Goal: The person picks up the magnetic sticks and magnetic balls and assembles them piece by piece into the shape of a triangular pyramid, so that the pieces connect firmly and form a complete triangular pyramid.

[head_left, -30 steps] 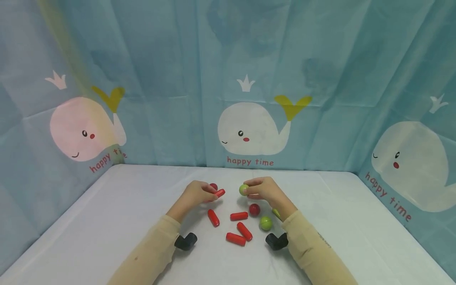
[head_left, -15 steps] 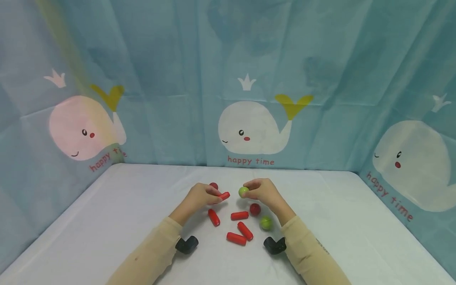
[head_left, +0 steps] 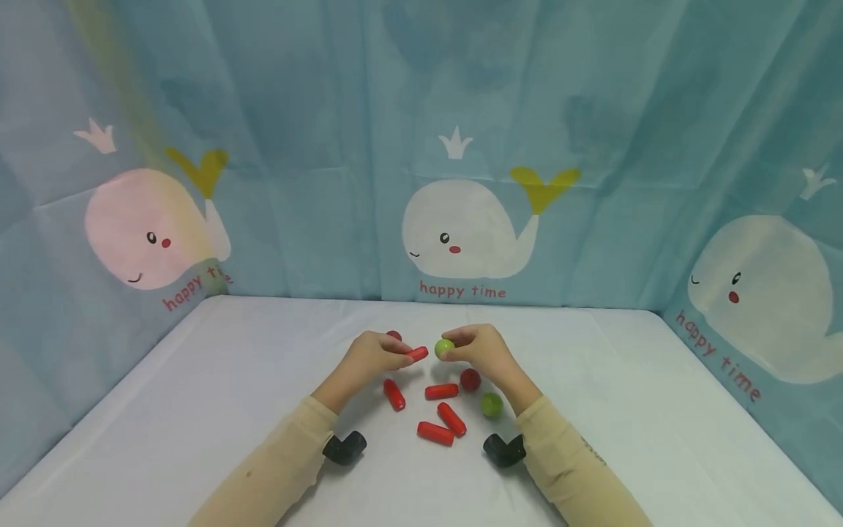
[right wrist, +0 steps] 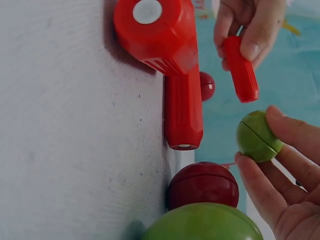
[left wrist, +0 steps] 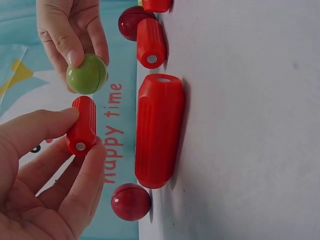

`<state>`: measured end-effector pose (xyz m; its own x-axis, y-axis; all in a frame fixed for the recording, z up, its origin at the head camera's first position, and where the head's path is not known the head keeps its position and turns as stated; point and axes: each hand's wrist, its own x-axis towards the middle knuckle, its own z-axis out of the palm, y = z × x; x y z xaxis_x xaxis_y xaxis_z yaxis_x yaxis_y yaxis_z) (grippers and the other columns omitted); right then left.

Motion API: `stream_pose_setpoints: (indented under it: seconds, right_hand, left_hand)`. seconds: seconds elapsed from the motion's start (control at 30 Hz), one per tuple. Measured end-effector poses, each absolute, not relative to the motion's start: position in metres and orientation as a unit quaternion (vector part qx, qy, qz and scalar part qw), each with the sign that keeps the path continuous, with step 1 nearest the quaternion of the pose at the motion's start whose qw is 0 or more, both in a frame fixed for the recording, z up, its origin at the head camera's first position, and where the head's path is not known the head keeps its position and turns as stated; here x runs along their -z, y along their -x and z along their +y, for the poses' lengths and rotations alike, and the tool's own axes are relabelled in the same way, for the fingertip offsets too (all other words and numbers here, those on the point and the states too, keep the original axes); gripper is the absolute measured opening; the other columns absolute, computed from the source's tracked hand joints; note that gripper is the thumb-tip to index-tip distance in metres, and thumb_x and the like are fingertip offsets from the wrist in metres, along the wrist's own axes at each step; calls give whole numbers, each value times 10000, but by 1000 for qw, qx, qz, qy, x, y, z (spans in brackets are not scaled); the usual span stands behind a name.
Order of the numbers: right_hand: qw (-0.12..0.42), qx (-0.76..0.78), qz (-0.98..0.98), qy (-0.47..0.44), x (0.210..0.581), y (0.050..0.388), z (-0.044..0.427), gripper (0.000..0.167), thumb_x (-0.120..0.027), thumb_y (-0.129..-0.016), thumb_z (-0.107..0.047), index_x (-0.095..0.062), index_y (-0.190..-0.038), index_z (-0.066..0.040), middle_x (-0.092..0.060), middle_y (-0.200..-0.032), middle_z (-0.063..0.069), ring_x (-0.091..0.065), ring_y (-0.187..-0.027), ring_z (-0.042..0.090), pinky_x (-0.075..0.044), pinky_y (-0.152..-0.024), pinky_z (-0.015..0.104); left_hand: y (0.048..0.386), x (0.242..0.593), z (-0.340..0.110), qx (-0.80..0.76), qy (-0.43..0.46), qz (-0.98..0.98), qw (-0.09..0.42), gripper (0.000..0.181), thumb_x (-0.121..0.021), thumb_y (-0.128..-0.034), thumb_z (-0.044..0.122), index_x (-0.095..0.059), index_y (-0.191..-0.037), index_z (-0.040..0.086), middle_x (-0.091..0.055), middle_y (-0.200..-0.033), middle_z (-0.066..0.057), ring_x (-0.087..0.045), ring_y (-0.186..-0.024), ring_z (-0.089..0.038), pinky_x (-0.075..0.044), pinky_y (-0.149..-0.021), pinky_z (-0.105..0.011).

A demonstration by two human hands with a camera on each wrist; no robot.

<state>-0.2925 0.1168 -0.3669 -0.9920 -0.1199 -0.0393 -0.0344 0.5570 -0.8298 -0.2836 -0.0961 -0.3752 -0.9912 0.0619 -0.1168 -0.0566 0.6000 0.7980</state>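
Note:
My left hand (head_left: 369, 359) pinches a red ridged rod (left wrist: 82, 127) between thumb and fingers; a pale round disc shows in its end in the left wrist view. My right hand (head_left: 486, 351) holds a green ball (right wrist: 258, 136) with a seam line by its fingertips. Rod and ball are raised above the table, facing each other end to side, with a narrow gap between them. Below lie several loose red rods (head_left: 435, 433). Close to my right wrist sit a dark red ball (head_left: 470, 380) and another green ball (head_left: 491, 405). Behind my left hand, a further red ball (head_left: 394, 335) is partly covered.
White cloth covers the table (head_left: 197, 410). A blue curtain (head_left: 316, 183) printed with whales stands along the back and sides. Black angled pieces (head_left: 345, 448) stick out from both sleeves over the table.
My left hand has moved right with the red rod, and my right hand slightly left with the green ball, so the two are closer. A green piece by my right wrist is now hidden.

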Motion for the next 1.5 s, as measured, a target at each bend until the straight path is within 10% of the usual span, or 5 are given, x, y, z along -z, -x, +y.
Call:
stream_pose_setpoints:
  seconds: [1.5]
  right_hand:
    - [42,439,896,56,366,288,114,395,-840,-795,-230,-744,-1168,-144,-756,-1065,30,-676,-964,176,-578,-886,397]
  left_hand:
    - [278,371,-91,-440,-33,895,65,165,-792,-839,246,-795,-981,163,-704,-940,-11,-596,-845,-190,-548,-730,-289]
